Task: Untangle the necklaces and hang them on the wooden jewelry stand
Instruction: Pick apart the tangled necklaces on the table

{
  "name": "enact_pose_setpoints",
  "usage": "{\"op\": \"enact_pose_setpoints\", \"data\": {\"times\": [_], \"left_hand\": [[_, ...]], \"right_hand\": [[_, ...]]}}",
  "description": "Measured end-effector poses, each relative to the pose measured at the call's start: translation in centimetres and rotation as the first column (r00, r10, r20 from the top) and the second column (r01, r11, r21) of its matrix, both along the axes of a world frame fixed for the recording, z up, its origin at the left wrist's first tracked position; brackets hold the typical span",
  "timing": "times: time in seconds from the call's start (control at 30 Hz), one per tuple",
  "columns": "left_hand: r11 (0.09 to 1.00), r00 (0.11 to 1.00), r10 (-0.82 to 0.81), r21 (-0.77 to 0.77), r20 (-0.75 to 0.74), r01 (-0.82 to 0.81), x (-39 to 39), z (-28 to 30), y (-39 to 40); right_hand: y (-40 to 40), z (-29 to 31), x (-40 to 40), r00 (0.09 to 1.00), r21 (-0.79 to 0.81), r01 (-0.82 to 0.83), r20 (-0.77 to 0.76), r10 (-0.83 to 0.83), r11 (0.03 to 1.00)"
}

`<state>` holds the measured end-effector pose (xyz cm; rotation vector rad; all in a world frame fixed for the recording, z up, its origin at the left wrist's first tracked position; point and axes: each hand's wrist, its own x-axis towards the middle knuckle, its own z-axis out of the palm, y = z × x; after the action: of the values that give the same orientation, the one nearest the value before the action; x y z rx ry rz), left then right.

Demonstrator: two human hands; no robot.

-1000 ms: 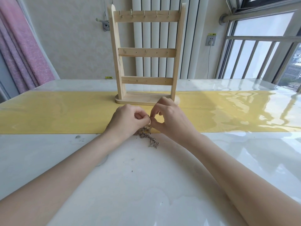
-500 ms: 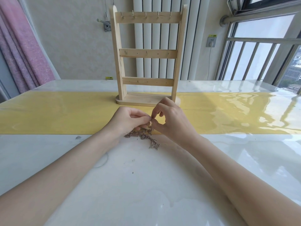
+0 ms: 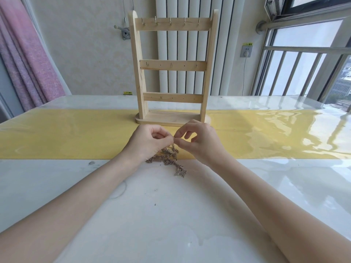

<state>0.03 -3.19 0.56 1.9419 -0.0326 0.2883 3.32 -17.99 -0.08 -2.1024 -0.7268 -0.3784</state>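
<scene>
Necklaces, a limp, light tangle of fine silver-brown chain [image 3: 167, 160] at 6 o'clock of the pale wooden jewelry stand [image 3: 172, 73], likely snag, so keep your left hand [image 3: 148, 143] and right hand [image 3: 199, 143] pinching one loose strand.

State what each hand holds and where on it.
Both the left hand and right hand pinch the tangled necklaces at the clump's raised top strand.

From my feed I count one wooden jewelry stand [image 3: 172, 73] with three crossbars, one tangled clump of necklaces [image 3: 167, 160], two hands, one wall socket [image 3: 246, 51].
</scene>
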Motion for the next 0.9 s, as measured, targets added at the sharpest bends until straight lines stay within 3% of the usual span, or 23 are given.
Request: {"op": "enact_pose_setpoints", "data": {"times": [0.2, 0.47, 0.77, 0.9], "left_hand": [[0.999, 0.999, -0.044, 0.007, 0.007, 0.044, 0.1, -0.1, 0.2], [0.987, 0.999, -0.014, 0.159, 0.050, 0.006, 0.4, -0.4, 0.4], [0.998, 0.998, -0.008, -0.060, -0.070, 0.004, 0.0, -0.3, 0.0], [0.987, 0.994, -0.012, -0.159, -0.105, -0.005, 0.1, -0.2, 0.0]], "right_hand": [[-0.2, -0.2, 0.1, 0.999, -0.020, -0.007, 0.036, 0.008, 1.000], [-0.3, -0.8, 0.4, 0.963, -0.188, 0.026, 0.268, 0.026, 0.982], [-0.2, -1.0, 0.4, 0.904, -0.168, 0.052, 0.426, 0.025, 0.984], [0.2, -0.9, 0.5, 0.930, -0.098, 0.029, 0.368, 0.009, 0.995]]}}
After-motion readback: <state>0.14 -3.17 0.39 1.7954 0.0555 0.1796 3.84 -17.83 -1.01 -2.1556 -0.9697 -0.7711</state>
